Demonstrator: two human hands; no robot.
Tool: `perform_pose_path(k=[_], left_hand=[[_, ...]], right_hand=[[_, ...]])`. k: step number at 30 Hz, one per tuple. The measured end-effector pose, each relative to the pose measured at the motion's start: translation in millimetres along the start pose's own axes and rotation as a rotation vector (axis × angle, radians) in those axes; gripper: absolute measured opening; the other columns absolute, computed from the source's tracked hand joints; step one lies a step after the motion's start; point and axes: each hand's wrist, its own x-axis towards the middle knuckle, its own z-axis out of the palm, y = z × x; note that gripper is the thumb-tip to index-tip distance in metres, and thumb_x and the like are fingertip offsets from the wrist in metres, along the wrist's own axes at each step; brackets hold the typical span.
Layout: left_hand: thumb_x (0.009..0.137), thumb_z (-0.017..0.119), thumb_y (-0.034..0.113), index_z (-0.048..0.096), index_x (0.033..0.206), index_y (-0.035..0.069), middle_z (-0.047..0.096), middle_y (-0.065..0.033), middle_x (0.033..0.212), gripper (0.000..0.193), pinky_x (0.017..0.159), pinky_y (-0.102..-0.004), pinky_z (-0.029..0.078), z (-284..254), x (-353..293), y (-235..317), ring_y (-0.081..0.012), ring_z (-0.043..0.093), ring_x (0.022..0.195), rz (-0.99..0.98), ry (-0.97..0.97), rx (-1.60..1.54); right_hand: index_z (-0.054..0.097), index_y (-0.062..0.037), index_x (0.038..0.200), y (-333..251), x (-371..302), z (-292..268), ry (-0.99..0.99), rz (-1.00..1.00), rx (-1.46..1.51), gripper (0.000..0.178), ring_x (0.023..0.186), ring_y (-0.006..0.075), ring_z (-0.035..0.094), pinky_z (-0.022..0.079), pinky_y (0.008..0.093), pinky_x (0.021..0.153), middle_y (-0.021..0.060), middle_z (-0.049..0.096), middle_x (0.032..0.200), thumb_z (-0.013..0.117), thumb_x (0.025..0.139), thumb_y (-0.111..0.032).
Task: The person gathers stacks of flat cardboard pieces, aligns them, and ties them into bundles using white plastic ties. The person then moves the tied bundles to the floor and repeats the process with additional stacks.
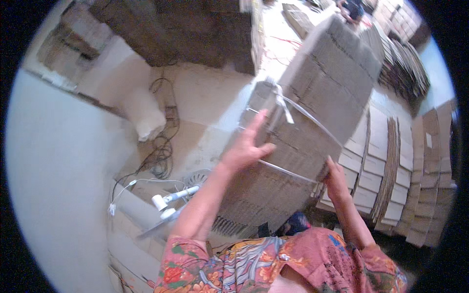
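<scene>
A tall bundle of flat cardboard [322, 93] leans up in front of me, slanting away to the upper right. White strapping [293, 172] runs round it, with a loose white end [289, 116] near its left edge. My left hand [244, 149] lies against the bundle's left side, its index finger stretched out and thumb apart. At the right edge, my right hand [336, 178] has its fingers curled round the cardboard; the fingertips are partly hidden.
A white stand fan [171, 199] is beside my left forearm, with black cables [163, 151] on the floor beyond. Stacked cardboard [386, 171] lines the right. A large cardboard stack [195, 34] stands far left. Another person [351, 9] is at the far end.
</scene>
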Motion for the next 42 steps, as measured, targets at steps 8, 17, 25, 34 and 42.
perform_pose_path(k=[8, 17, 25, 34, 42], left_hand=[[0.066, 0.068, 0.013, 0.031, 0.136, 0.003, 0.044, -0.0116, 0.130, 0.080, 0.101, -0.0312, 0.029, -54.1, 65.2, -78.6, -0.0202, 0.040, 0.119, -0.200, 0.100, 0.032], [0.068, 0.068, 0.048, 0.027, 0.136, 0.003, 0.028, -0.0205, 0.139, 0.091, 0.103, -0.0426, 0.027, -33.6, 114.1, -392.0, -0.0310, 0.029, 0.128, -0.672, 0.088, 0.506], [0.065, 0.072, 0.044, 0.039, 0.126, -0.002, 0.043, -0.0221, 0.125, 0.083, 0.095, -0.0408, 0.036, -21.5, 147.8, -423.4, -0.0344, 0.042, 0.116, -0.699, 0.366, 0.592], [0.073, 0.069, 0.024, 0.047, 0.112, -0.003, 0.056, -0.0194, 0.105, 0.053, 0.087, -0.0363, 0.041, -0.8, 173.4, -388.2, -0.0295, 0.054, 0.099, -0.518, 0.390, 0.432], [0.087, 0.044, 0.054, 0.052, 0.114, -0.001, 0.051, -0.0195, 0.119, 0.062, 0.092, -0.0373, 0.037, -48.4, 194.4, -441.7, -0.0292, 0.048, 0.110, -0.743, 0.063, 0.185]], right_hand=[[0.061, 0.0009, 0.087, 6.2, 117.6, 69.0, -0.044, 0.091, -0.021, 0.039, 0.068, 0.0110, 0.051, 0.043, 0.0272, 0.061, 0.0025, 0.058, 0.076, 0.056, 0.086, -0.038], [0.055, 0.0060, 0.091, 170.2, 309.4, 159.5, -0.168, 0.143, -0.475, 0.055, 0.089, 0.0323, 0.058, 0.045, 0.0391, 0.079, 0.0224, 0.061, 0.093, 0.055, 0.080, -0.048], [0.045, 0.0009, 0.117, 160.4, 330.8, 138.7, -0.046, 0.147, -0.167, 0.052, 0.104, 0.0264, 0.052, 0.040, 0.0359, 0.091, 0.0176, 0.055, 0.113, 0.058, 0.083, -0.037], [0.039, 0.0075, 0.124, 125.7, 347.1, 119.7, -0.136, 0.162, 0.019, 0.064, 0.107, 0.0215, 0.049, 0.040, 0.0323, 0.092, 0.0187, 0.052, 0.117, 0.058, 0.083, -0.038], [0.046, 0.0000, 0.120, 196.5, 401.6, 83.6, -0.134, 0.290, -0.110, 0.057, 0.083, 0.0163, 0.050, 0.042, 0.0313, 0.073, 0.0066, 0.056, 0.100, 0.033, 0.093, -0.048]])
